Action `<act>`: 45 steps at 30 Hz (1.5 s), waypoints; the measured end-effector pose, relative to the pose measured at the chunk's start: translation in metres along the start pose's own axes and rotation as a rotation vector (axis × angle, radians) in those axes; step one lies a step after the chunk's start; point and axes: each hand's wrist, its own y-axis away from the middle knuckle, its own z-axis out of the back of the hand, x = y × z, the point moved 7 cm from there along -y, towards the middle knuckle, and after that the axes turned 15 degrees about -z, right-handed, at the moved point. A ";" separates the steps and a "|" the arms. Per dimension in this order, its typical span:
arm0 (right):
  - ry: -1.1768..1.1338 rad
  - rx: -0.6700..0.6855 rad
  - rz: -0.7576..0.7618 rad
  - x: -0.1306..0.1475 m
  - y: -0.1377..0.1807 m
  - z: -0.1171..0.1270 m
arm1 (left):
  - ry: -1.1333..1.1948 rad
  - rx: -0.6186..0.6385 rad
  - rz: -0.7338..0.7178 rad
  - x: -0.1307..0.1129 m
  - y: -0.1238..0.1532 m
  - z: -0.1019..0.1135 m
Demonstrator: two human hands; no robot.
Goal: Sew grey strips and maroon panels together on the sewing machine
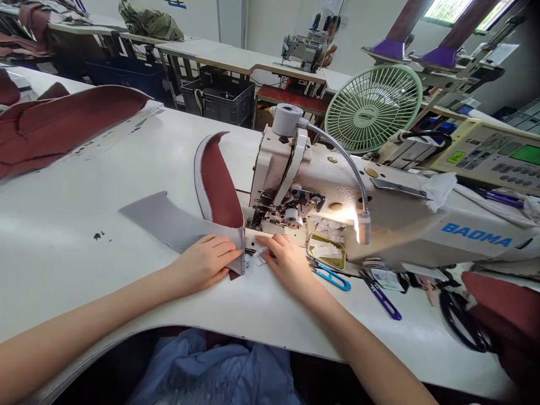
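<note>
A grey and maroon fabric piece [181,225] lies on the white sewing table, its maroon curved part [220,185] reaching back beside the sewing machine's needle area [270,214]. My left hand [206,260] is closed on its near seamed edge, fingers pressed together on the grey side; the thumb is mostly hidden. Just right of that edge, my right hand [289,261] has its thumb and fingers closed on a small white label [260,257]. Small white scraps lie between the hands. A lamp on the sewing machine [337,185] lights the space behind my right hand.
Right of my right hand are a metal tin [327,252], blue thread snips [333,277], purple thread snips [383,298] and black-handled scissors [462,323]. Maroon fabric [71,124] is piled at left. A green fan [373,109] and control panel [493,152] stand behind the machine.
</note>
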 end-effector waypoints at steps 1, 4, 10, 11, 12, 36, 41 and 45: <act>-0.006 -0.032 0.007 0.002 0.000 -0.001 | -0.006 0.010 -0.001 0.003 -0.004 -0.001; 0.012 -0.086 0.043 0.008 0.002 -0.003 | -0.011 0.006 -0.059 0.012 -0.015 -0.004; 0.125 -0.116 0.050 0.013 0.001 -0.010 | 0.105 -0.045 -0.190 0.024 -0.020 -0.008; 0.128 -0.108 0.069 0.014 -0.001 -0.011 | 0.131 -0.070 -0.180 0.027 -0.018 -0.008; 0.123 -0.098 0.094 0.016 -0.002 -0.013 | 0.159 -0.093 -0.162 0.030 -0.016 -0.008; -0.014 -0.119 0.016 0.014 -0.008 -0.009 | 0.359 -0.265 0.078 0.050 -0.006 -0.010; -0.008 -0.137 0.022 0.015 -0.010 -0.010 | 0.331 -0.242 0.060 0.048 -0.007 -0.012; -0.015 -0.158 0.045 0.016 -0.011 -0.011 | 0.287 -0.214 0.043 0.046 -0.008 -0.011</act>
